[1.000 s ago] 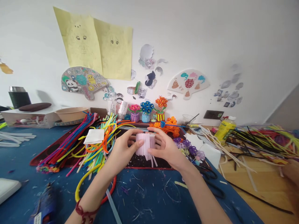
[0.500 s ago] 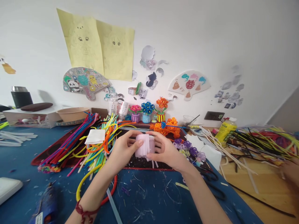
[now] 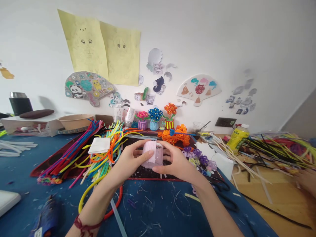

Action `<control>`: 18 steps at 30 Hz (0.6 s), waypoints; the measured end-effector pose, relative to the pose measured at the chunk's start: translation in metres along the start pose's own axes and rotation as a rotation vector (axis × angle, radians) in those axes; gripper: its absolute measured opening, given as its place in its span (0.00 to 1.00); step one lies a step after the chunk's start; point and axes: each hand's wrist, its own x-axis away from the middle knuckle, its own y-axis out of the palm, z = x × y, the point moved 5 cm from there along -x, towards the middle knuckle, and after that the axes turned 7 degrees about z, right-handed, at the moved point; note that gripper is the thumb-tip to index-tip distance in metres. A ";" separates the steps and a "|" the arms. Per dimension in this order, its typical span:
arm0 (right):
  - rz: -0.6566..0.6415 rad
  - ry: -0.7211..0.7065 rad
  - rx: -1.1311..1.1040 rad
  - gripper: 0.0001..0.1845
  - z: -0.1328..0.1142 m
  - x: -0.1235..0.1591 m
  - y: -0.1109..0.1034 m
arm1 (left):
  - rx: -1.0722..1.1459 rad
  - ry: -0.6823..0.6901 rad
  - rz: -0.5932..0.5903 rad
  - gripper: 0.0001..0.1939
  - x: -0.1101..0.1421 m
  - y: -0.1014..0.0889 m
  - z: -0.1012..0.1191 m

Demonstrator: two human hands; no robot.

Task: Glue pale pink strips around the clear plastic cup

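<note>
Between my two hands is a small clear plastic cup, its left side covered by upright pale pink pipe-cleaner strips. A bare see-through part of its wall faces me on the right. My left hand grips the strip-covered side, thumb lying across the front. On the other side, my right hand holds the cup with its thumb under the lower front edge and fingers behind. The cup is above a dark tray. Purple pipe-cleaner flowers lie right of my right hand.
Bundles of coloured pipe cleaners lie on the left, with a blue glue gun nearer me. Small flower pots stand along the wall. A yellow bottle is at right. Another person's hand shows at the right edge.
The cup has been turned in my hands: strips covered its front before, and now its bare clear wall shows on the right. Both hands keep their hold.
</note>
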 end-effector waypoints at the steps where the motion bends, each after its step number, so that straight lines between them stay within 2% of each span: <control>1: -0.002 -0.004 0.014 0.37 0.000 0.001 0.000 | 0.018 -0.013 -0.008 0.27 0.000 0.000 0.000; 5: 0.055 -0.018 0.069 0.33 -0.001 0.000 -0.002 | 0.093 -0.032 -0.056 0.27 0.001 0.002 0.002; 13: 0.133 -0.053 0.107 0.35 -0.001 -0.001 -0.005 | 0.128 -0.014 -0.134 0.33 0.004 0.002 0.008; 16: 0.135 -0.073 0.178 0.36 -0.005 0.000 -0.004 | 0.114 -0.026 -0.162 0.29 0.006 -0.001 0.008; 18: 0.131 -0.107 0.224 0.36 -0.011 0.001 -0.002 | 0.100 -0.017 -0.137 0.25 0.005 -0.003 0.009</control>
